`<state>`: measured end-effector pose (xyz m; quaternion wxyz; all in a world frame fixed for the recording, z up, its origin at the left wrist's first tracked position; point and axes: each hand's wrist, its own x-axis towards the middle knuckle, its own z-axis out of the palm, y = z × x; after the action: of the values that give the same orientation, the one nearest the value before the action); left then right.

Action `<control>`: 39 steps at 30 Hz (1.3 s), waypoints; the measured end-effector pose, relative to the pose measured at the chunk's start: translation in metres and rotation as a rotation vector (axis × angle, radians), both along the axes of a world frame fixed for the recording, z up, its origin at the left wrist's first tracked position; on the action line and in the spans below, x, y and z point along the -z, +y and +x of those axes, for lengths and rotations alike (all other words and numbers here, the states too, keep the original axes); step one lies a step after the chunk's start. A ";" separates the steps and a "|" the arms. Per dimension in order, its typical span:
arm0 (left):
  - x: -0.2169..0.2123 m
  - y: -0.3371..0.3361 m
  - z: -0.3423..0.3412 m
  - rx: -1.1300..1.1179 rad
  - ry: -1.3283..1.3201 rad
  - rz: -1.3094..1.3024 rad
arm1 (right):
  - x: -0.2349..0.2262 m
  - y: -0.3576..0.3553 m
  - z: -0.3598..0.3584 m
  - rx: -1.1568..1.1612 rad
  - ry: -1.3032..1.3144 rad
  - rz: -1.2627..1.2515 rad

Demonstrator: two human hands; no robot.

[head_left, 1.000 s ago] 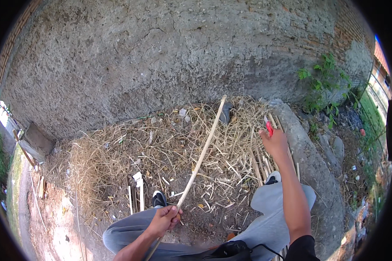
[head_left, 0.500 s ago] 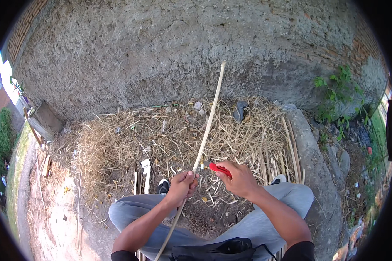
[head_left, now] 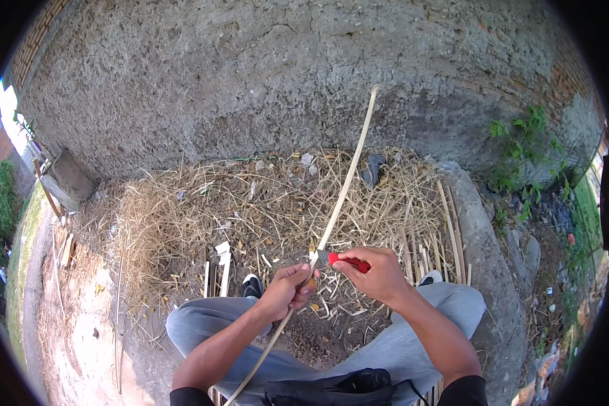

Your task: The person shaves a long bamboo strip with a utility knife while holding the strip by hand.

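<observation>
Left fingers (head_left: 305, 290) pinch pale strip (head_left: 348, 177); right fingers (head_left: 365, 254) clasp red knife (head_left: 334, 258); straw (head_left: 152, 230), wall (head_left: 250, 88) beyond.

The knife handle (head_left: 354, 263) is red, the strip (head_left: 352, 170) pale cream, trousers (head_left: 446, 308) grey-blue, sleeves (head_left: 464, 392) black.

My feed's ok tbh: wall (head_left: 250, 88) in soft shade, ground (head_left: 84, 335) at lower L blown out by sun, fisheye bends edges, corners blk.

head view | left of two head-worn fisheyes | looks down, close above legs (head_left: 379, 348), toward wall (head_left: 250, 101)
</observation>
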<state>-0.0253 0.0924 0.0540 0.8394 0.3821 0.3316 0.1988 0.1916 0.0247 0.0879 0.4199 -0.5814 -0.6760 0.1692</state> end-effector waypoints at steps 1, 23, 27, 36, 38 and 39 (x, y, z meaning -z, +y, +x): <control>0.000 -0.001 0.001 0.001 0.009 0.003 | 0.001 0.000 0.001 -0.001 -0.039 0.089; 0.002 -0.025 0.006 -0.111 0.532 0.921 | 0.029 -0.004 -0.018 0.033 -0.315 0.168; -0.003 -0.028 0.006 -0.101 0.545 0.965 | 0.037 -0.002 -0.015 0.014 -0.320 0.200; -0.010 -0.036 0.003 -0.140 0.626 1.036 | 0.030 0.000 -0.020 0.066 -0.329 0.261; -0.013 -0.036 0.003 -0.095 0.644 0.997 | 0.028 0.000 -0.020 0.078 -0.316 0.264; -0.014 -0.036 0.004 -0.090 0.641 0.996 | 0.025 0.001 -0.019 0.078 -0.297 0.258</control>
<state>-0.0213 0.0565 0.0676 0.4076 0.7565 0.4512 0.2406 0.1723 0.0257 0.0627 0.3927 -0.5671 -0.7237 -0.0226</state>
